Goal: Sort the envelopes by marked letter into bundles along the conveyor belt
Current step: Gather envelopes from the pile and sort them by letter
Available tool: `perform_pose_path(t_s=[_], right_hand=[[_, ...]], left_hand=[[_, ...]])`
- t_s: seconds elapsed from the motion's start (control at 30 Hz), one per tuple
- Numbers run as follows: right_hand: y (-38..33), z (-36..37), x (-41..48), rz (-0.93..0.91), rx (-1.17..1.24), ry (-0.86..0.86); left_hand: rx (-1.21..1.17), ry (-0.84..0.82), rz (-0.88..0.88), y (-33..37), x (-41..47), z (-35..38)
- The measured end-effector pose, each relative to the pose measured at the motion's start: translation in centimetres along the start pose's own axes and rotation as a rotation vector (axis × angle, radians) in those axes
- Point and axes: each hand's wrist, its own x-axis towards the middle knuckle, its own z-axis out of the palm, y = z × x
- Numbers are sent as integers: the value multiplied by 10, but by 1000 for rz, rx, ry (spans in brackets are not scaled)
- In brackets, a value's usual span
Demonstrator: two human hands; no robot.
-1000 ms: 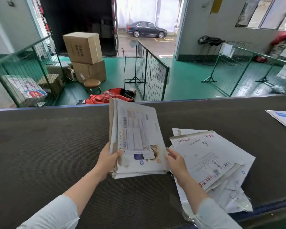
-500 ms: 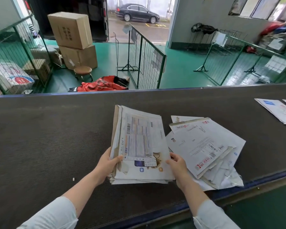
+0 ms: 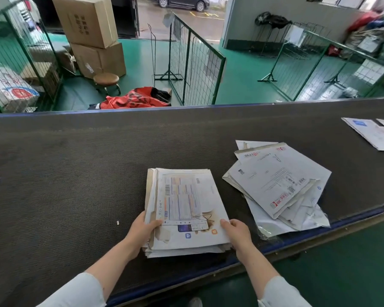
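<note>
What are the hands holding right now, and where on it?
Both hold the stack of envelopes at its near end: the left hand grips the near-left corner, the right hand the near-right corner.

One camera, worn on the head, looking forward and down across the conveyor belt [image 3: 75, 173].

It stands at the belt's near edge and close over it: both forearms come in from the bottom of the frame, and the left hand [image 3: 142, 231] and right hand [image 3: 238, 232], gripping the stack of envelopes [image 3: 186, 207], fall just below centre. The wide lens bows the belt's far edge; past it, the green floor [image 3: 242, 85] and wire fence [image 3: 193, 63] fill the top.
</note>
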Motion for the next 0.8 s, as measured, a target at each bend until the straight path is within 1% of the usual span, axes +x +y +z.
perform_pose_path(t_s=[0.1, 0.23, 0.33, 0.43, 0.53, 0.6, 0.7, 0.8], right_hand=[[4, 5, -8, -40, -40, 53], [4, 15, -24, -95, -4, 136], [-2, 16, -35, -136, 25, 130], [-9, 12, -43, -170, 54, 106], [-15, 6, -46, -191, 176, 139], [-22, -3, -46, -210, 268, 206], [-32, -19, -36, -201, 357, 350], [-45, -37, -19, -173, 437, 459]], left_hand=[[-35, 14, -26, -1, -2, -3], [-76, -14, -54, -3, -1, -5], [-43, -34, -33, -5, -1, -6], [-62, -24, -64, -8, 1, -5], [-127, 0, -97, -12, 5, -5], [-109, 5, -112, -14, 6, -4], [-47, -12, -116, -12, 8, -2], [2, 16, -29, -1, 8, 2]])
